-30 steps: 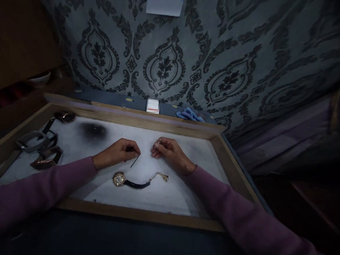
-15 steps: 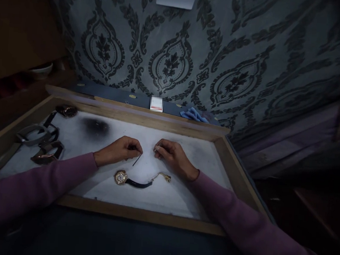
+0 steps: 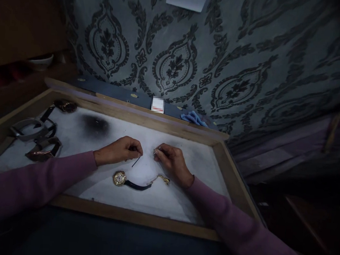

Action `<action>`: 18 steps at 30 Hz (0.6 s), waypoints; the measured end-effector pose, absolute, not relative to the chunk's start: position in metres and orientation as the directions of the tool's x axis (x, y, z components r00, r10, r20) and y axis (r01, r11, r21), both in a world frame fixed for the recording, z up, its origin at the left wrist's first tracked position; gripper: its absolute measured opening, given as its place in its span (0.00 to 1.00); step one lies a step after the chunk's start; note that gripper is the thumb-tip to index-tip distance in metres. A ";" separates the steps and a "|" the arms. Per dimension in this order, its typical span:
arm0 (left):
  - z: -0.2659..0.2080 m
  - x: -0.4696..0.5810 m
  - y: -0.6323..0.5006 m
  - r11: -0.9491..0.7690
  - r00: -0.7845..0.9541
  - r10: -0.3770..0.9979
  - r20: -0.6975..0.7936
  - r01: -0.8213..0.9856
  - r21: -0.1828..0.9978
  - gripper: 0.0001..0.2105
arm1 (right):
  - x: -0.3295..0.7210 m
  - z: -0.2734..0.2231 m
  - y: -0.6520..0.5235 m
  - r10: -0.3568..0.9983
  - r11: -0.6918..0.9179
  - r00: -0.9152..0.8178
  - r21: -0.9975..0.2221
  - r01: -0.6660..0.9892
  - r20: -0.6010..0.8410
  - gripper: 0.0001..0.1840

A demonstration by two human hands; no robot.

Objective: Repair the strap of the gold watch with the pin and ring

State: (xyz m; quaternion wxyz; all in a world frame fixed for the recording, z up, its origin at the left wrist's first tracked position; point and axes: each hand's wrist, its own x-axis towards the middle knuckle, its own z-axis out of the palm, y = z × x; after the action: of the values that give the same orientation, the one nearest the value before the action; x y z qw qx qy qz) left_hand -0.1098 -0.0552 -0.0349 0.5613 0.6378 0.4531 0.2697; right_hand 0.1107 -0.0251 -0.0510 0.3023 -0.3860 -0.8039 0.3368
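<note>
My left hand [image 3: 125,150] is closed in a pinch on a thin dark rod [image 3: 136,161], whose free end slants down toward the white surface. Across a small gap, my right hand [image 3: 172,162] is closed too, its fingertips pinched around something too small to make out. Below both hands lies a wristwatch [image 3: 120,178] with a round pale dial and gold case. Its dark strap [image 3: 138,186] stretches to the right, ending near a gold clasp [image 3: 164,179] under my right hand.
A shallow wooden tray [image 3: 140,218] with a white bottom surrounds the work. Several more watches [image 3: 42,149] lie at its left end. Behind the back rim are a small white box [image 3: 158,105] and a blue cloth [image 3: 194,118], in front of the patterned wall.
My right hand has lowered slightly and its fingers have shifted a little. The left hand keeps its hold on the thin rod. The view has tilted slightly.
</note>
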 end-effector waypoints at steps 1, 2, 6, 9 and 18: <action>-0.034 -0.110 -0.055 0.039 0.446 0.879 -0.166 0.279 0.959 0.06 | 0.111 -0.051 -0.025 0.828 0.466 -0.515 -0.782 0.414 0.220 0.13; -0.034 -0.109 -0.055 0.039 0.449 0.878 -0.168 0.283 0.958 0.06 | 0.111 -0.050 -0.025 0.832 0.456 -0.512 -0.789 0.412 0.213 0.13; -0.032 -0.109 -0.055 0.050 0.447 0.875 -0.184 0.295 0.954 0.05 | 0.113 -0.048 -0.025 0.834 0.441 -0.519 -0.795 0.417 0.190 0.13; -0.033 -0.109 -0.055 0.058 0.438 0.879 -0.187 0.291 0.955 0.05 | 0.114 -0.047 -0.025 0.830 0.446 -0.528 -0.784 0.432 0.181 0.14; -0.033 -0.108 -0.054 0.062 0.440 0.881 -0.177 0.263 0.963 0.06 | 0.114 -0.046 -0.027 0.822 0.466 -0.534 -0.773 0.430 0.199 0.15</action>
State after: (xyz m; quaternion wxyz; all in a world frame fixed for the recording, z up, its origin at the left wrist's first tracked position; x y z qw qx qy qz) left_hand -0.1078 -0.0543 -0.0333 0.5696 0.6289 0.4544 0.2713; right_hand 0.1139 -0.0273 -0.0459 0.2872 -0.3880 -0.8067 0.3409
